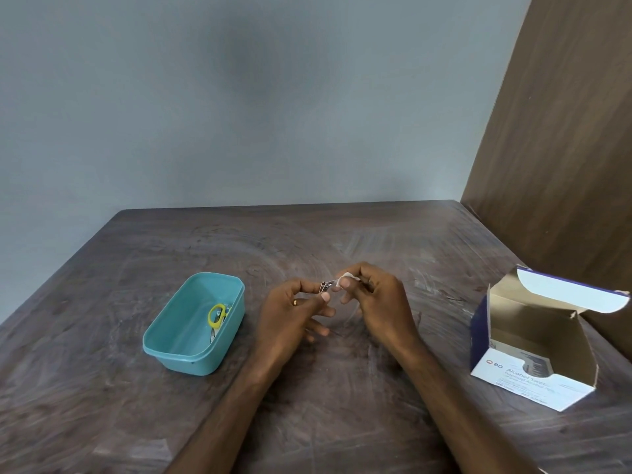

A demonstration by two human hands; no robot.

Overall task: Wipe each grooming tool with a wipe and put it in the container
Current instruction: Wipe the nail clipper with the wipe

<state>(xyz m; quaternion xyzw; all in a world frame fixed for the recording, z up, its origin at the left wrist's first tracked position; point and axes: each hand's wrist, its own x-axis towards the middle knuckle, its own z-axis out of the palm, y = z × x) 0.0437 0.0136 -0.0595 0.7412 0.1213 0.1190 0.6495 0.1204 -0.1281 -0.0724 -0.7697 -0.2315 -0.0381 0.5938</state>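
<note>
Over the middle of the table, my left hand (294, 313) pinches a small metal nail clipper (325, 287) between thumb and forefinger. My right hand (372, 295) pinches a small white wipe (343, 280) against the clipper's right end. To the left stands a teal plastic container (160, 340) without a lid. Inside it lie small scissors with yellow handles (217, 316), near its right wall. Most of the clipper is hidden by my fingers.
An open white and blue box of alcohol swabs (533, 381) stands at the right, its flap raised. The dark wooden table (342, 422) meets a grey wall at the back, and a brown wooden panel (564, 131) rises at the right.
</note>
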